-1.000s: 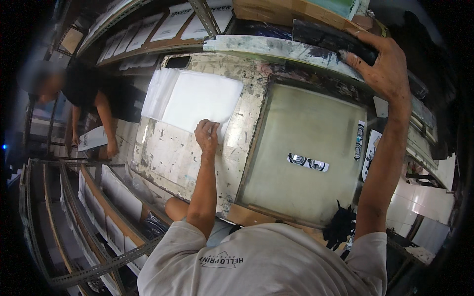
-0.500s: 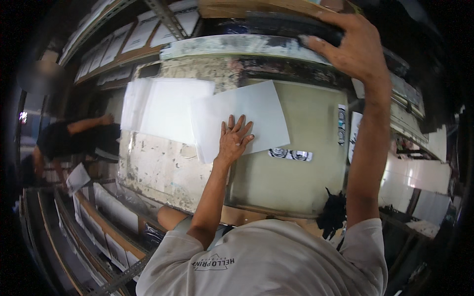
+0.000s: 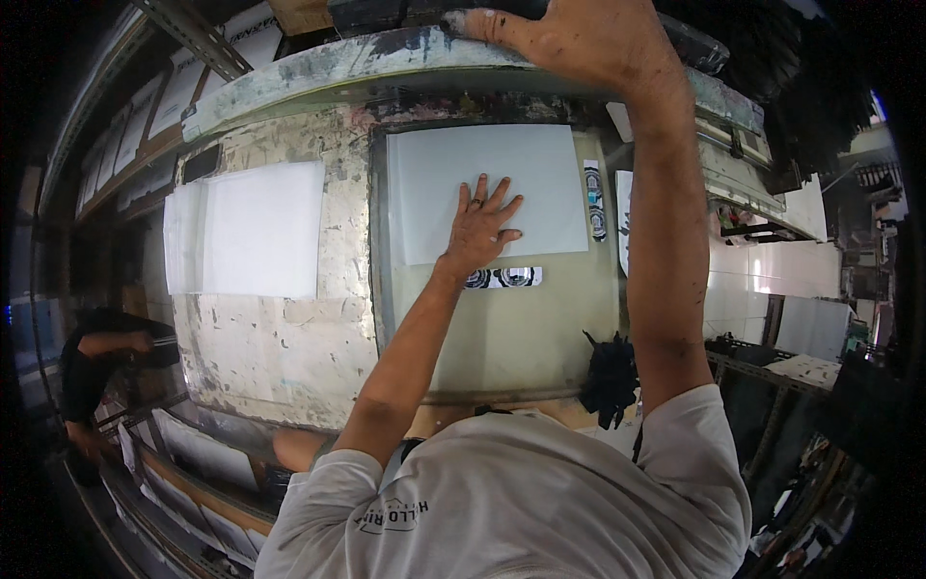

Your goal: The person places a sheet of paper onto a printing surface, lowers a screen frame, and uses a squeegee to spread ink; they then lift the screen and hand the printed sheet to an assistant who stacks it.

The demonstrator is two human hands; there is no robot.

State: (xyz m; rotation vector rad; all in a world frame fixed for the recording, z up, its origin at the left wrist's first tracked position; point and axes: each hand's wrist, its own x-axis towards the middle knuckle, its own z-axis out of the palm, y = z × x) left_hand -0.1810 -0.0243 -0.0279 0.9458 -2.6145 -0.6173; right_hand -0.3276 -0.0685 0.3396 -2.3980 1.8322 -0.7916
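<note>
My left hand (image 3: 482, 224) lies flat with fingers spread on a white sheet (image 3: 405, 193), which rests squarely on the smooth greenish board (image 3: 502, 338). Just below the sheet is a short strip with black round designs (image 3: 516, 277); another such strip (image 3: 594, 198) stands upright along its right side. At the top edge, my right hand (image 3: 603, 43) reaches across a dark bar (image 3: 386, 13), its thumb stretched left along the bar. The other fingers of that hand are cut off by the picture's edge; half a second ago they lay over the bar's far side.
Left of the board, a stack of white sheets (image 3: 260, 232) lies on a paint-worn table (image 3: 280, 357). A stained pale beam (image 3: 318, 72) crosses behind. A black cloth (image 3: 610, 378) hangs at the near right corner. Shelves and another person (image 3: 101, 357) are at the left.
The sheet under my left hand has gone from lying tilted across stack and board to lying straight on the board. The whole view has shifted; my right hand now appears higher, partly out of view.
</note>
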